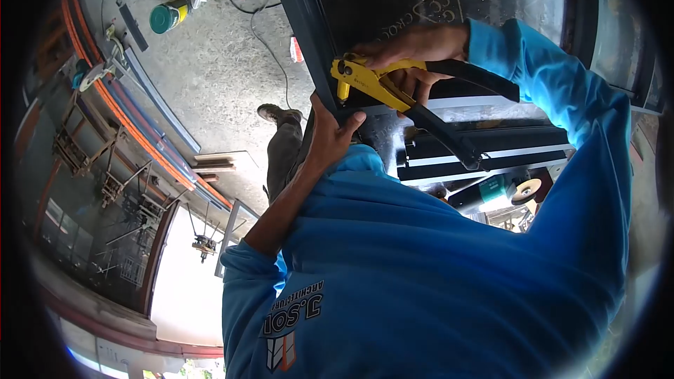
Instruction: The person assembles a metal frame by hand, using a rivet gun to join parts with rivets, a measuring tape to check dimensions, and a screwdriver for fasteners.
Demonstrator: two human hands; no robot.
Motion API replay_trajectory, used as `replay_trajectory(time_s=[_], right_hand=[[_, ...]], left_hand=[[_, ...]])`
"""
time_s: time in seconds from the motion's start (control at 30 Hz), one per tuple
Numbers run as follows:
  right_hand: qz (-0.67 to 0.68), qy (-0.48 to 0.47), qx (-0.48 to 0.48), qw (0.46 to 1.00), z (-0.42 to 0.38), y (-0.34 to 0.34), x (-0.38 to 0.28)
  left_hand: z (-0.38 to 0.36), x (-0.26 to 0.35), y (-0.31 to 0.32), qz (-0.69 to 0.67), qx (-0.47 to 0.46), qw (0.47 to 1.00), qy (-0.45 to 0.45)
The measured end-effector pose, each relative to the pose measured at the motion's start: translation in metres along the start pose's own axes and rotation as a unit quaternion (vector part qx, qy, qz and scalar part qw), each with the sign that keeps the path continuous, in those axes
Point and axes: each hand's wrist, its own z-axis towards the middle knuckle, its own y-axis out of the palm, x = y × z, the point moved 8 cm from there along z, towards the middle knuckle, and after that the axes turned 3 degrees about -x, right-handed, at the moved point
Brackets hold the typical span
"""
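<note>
My right hand (421,45) is closed around the upper arm of a yellow hand riveter (375,84) with black grips. Its two handles are spread wide apart. The nose of the riveter points down at the corner of a dark metal frame (302,14); whether a rivet sits in it is too small to tell. At that same corner my left hand (326,137) grips the frame, thumb on the near side and fingers along the outer edge. Part of the left fingers is hidden behind the frame.
An angle grinder (502,193) lies near my body, beside dark metal bars (491,161). On the floor to the left are a green container (167,17), loose cables (263,42) and long orange bars (133,126). A shoe (277,112) shows below the frame.
</note>
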Motion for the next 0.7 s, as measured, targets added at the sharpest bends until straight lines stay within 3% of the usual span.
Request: replay_trajectory(time_s=[0.3,0.4,0.47,0.53,0.6,0.7], right_hand=[[0.000,0.083,-0.009,0.997,0.015,0.005,-0.010],[0.006,0.111,0.000,0.994,0.011,0.009,-0.007],[0.006,0.124,0.006,0.992,0.008,0.009,-0.006],[0.214,0.179,-0.020,0.960,0.004,0.023,0.006],[0.219,0.163,0.017,0.962,-0.006,0.027,-0.006],[0.236,0.205,-0.045,0.949,0.001,0.038,0.010]], left_hand=[[0.001,0.007,0.002,-0.036,0.012,0.999,-0.015],[0.003,0.017,0.005,0.002,0.022,1.000,0.016],[0.006,0.017,0.003,0.005,0.067,0.998,0.002],[0.005,0.022,0.005,-0.003,0.085,0.996,-0.011],[0.006,0.023,0.003,-0.009,0.106,0.994,-0.022],[0.005,0.022,0.006,-0.015,0.114,0.993,-0.008]])
